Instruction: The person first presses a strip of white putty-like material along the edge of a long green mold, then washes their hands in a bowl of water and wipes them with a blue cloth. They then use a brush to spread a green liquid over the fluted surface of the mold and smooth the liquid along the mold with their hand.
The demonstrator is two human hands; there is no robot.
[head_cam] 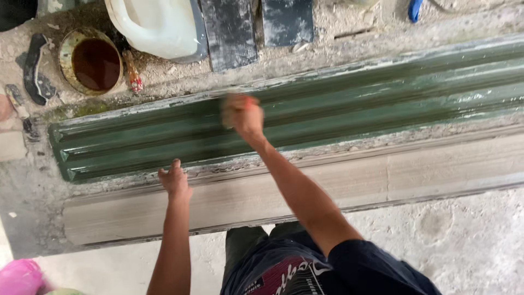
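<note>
On the floor, a long green ribbed moulding (pixel 327 104) lies left to right. Right hand (pixel 243 114), blurred, is clenched on a small pad against its upper ribs. Left hand (pixel 174 179), fingers spread, presses the pale plank (pixel 436 169) alongside. Far left: paint tin (pixel 90 61), white jug (pixel 155 24).
</note>
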